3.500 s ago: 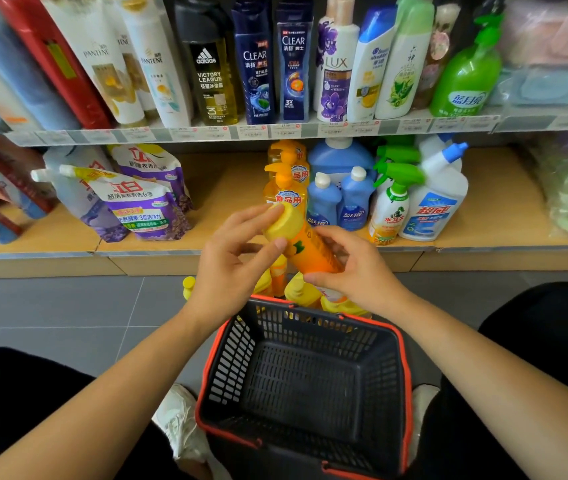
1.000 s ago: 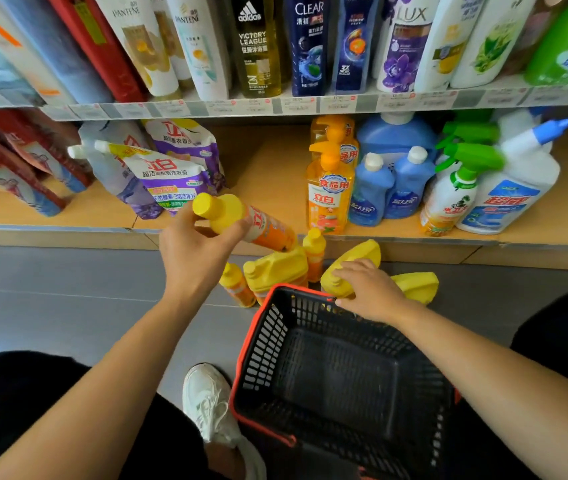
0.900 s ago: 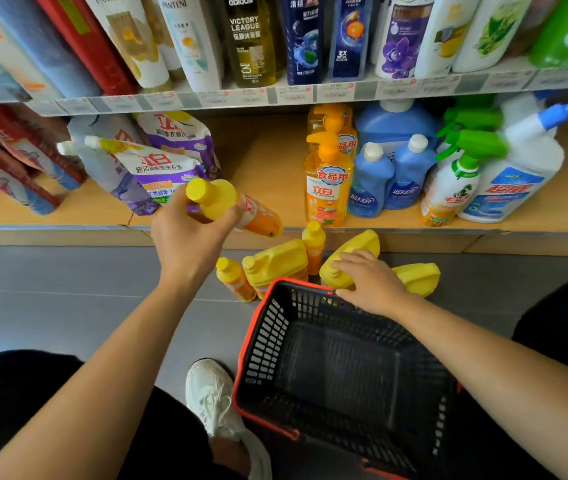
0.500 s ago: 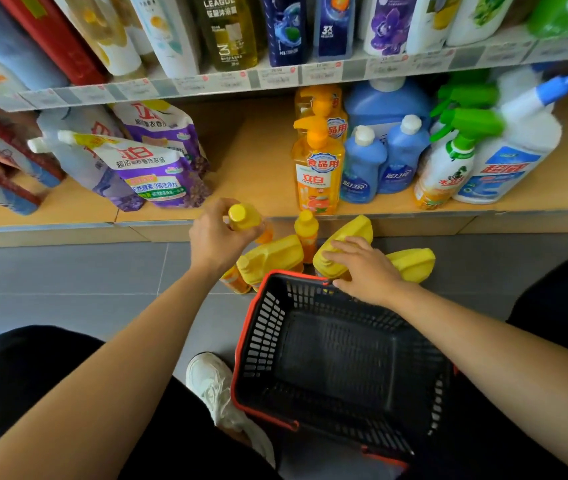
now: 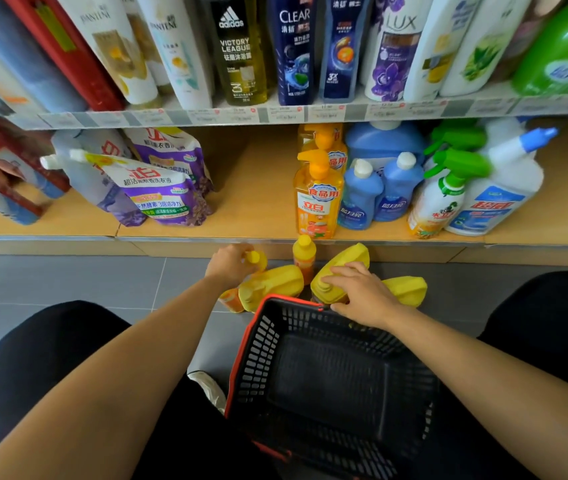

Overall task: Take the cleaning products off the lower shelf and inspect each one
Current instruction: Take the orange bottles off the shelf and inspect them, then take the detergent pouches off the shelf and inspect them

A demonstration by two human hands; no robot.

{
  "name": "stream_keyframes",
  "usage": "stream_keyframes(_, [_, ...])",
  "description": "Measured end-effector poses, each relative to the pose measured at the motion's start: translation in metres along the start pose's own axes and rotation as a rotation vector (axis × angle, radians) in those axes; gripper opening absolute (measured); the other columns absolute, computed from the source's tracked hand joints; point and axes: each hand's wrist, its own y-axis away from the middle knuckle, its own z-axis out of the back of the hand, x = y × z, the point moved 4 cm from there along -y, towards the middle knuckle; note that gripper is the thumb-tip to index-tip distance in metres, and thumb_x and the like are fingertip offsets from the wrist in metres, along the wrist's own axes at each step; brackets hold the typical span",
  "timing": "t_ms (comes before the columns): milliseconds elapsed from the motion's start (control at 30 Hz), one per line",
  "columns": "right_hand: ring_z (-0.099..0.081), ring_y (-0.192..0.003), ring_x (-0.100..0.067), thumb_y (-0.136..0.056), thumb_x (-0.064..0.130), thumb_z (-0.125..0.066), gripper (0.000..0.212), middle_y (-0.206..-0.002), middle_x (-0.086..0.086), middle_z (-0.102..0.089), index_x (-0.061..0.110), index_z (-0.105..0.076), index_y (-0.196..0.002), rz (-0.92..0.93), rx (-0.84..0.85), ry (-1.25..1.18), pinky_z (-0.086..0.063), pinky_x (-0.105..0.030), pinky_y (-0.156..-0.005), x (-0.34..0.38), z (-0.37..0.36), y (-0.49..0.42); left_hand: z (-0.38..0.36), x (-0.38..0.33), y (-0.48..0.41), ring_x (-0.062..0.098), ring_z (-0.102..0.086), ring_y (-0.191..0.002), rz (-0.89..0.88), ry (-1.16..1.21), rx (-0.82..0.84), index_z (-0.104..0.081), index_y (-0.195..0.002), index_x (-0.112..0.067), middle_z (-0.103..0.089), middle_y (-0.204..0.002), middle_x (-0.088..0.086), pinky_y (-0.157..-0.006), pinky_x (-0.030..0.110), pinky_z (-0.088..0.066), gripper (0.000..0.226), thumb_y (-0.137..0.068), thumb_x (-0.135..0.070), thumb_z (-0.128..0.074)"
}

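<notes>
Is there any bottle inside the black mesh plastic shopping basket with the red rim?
No, the black mesh basket holds nothing; the yellow plastic bottles lie on the grey floor beyond it.

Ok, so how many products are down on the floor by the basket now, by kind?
Orange bottles: 3, one gripped by the left hand
Yellow jugs: 3, one under the right hand
Total: 6
</notes>
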Motion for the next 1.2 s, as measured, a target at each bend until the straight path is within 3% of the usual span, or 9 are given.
stream_keyframes(167, [-0.044,-0.127,-0.022,-0.091,0.046,-0.065,0.052,-0.139,0.005,-0.057,0.028,-0.056,-0.139,-0.021,0.0,0.114,-0.041,-0.041,-0.105,0.015,0.008,-0.009,0.014,0.001,-0.005,0.023,-0.064,-0.117,-0.053,0.082,0.157,-0.065,-0.133,-0.015,-0.069,-0.127,0.005,-0.1,0.038,-0.05,0.048,-0.088,-0.028,-0.077])
stream_keyframes(300, [-0.05,-0.128,-0.026,-0.091,0.046,-0.065,0.056,-0.14,0.001,-0.058,0.027,-0.052,-0.143,-0.023,-0.026,0.018,-0.045,-0.04,-0.101,0.041,0.015,-0.037,0.051,0.002,-0.006,0.019,-0.068,-0.102,-0.175,0.046,0.239,-0.07,-0.124,-0.011,-0.074,-0.114,0.007,-0.091,0.031,-0.053,0.036,-0.09,-0.021,-0.074])
stream_keyframes(433, [-0.032,-0.146,-0.028,-0.09,0.046,-0.069,0.08,-0.161,-0.001,-0.031,0.026,-0.03,-0.157,0.054,-0.075,-0.121,-0.035,-0.042,-0.115,0.088,0.017,-0.085,0.119,0.007,-0.008,0.016,-0.067,-0.098,-0.329,-0.088,-0.036,-0.071,-0.118,-0.016,-0.072,-0.113,0.002,-0.084,0.031,-0.056,0.024,-0.094,-0.019,-0.069])
stream_keyframes(567, [-0.014,-0.152,-0.029,-0.087,0.061,-0.063,0.098,-0.17,0.007,-0.001,0.037,-0.003,-0.16,0.071,0.095,-0.035,-0.027,-0.05,-0.118,0.119,-0.003,-0.121,0.178,0.022,-0.011,0.028,-0.062,-0.104,-0.482,-0.239,-0.457,-0.069,-0.117,-0.014,-0.068,-0.114,0.008,-0.077,0.041,-0.054,0.029,-0.089,-0.019,-0.074])
stream_keyframes(667, [-0.025,-0.15,-0.028,-0.085,0.07,-0.056,0.102,-0.169,0.009,-0.007,0.041,0.01,-0.158,0.062,0.084,0.061,-0.029,-0.048,-0.114,0.124,-0.022,-0.128,0.198,0.037,-0.02,0.031,-0.056,-0.102,-0.463,-0.369,-0.639,-0.065,-0.114,-0.011,-0.065,-0.11,0.01,-0.081,0.041,-0.05,0.037,-0.082,-0.019,-0.081])
stream_keyframes(800, [-0.036,-0.144,-0.028,-0.086,0.072,-0.053,0.099,-0.164,0.007,-0.025,0.052,0.017,-0.152,0.064,0.029,0.08,-0.031,-0.051,-0.109,0.119,-0.033,-0.129,0.219,0.055,-0.027,0.033,-0.049,-0.099,-0.277,-0.298,-0.851,-0.056,-0.108,-0.011,-0.056,-0.108,0.012,-0.084,0.041,-0.044,0.042,-0.078,-0.028,-0.081])
stream_keyframes(967, [-0.042,-0.137,-0.03,-0.083,0.073,-0.056,0.102,-0.152,0.002,-0.047,0.053,0.016,-0.152,0.019,-0.012,0.034,-0.03,-0.048,-0.104,0.115,-0.034,-0.129,0.223,0.074,-0.033,0.026,-0.053,-0.12,-0.325,-0.253,-0.692,-0.076,-0.109,-0.028,-0.071,-0.118,-0.004,-0.1,0.048,-0.029,0.021,-0.091,-0.038,-0.07])
stream_keyframes(1067, [-0.045,-0.131,-0.03,-0.082,0.075,-0.055,0.102,-0.143,0.001,-0.056,0.054,0.019,-0.15,-0.006,-0.007,0.031,-0.03,-0.045,-0.1,0.115,-0.034,-0.13,0.224,0.077,-0.03,0.022,-0.062,-0.103,-0.349,-0.184,-0.685,-0.079,-0.099,-0.025,-0.076,-0.101,-0.004,-0.098,0.044,-0.026,0.023,-0.095,-0.041,-0.064])
stream_keyframes(1200, [-0.044,-0.131,-0.031,-0.08,0.076,-0.055,0.102,-0.144,0.0,-0.055,0.059,0.02,-0.146,-0.024,0.027,-0.009,-0.029,-0.046,-0.102,0.115,-0.034,-0.13,0.225,0.069,-0.021,0.028,-0.066,-0.078,-0.396,-0.168,-0.642,-0.078,-0.094,-0.013,-0.075,-0.086,0.005,-0.075,0.039,-0.048,0.032,-0.097,-0.04,-0.062])
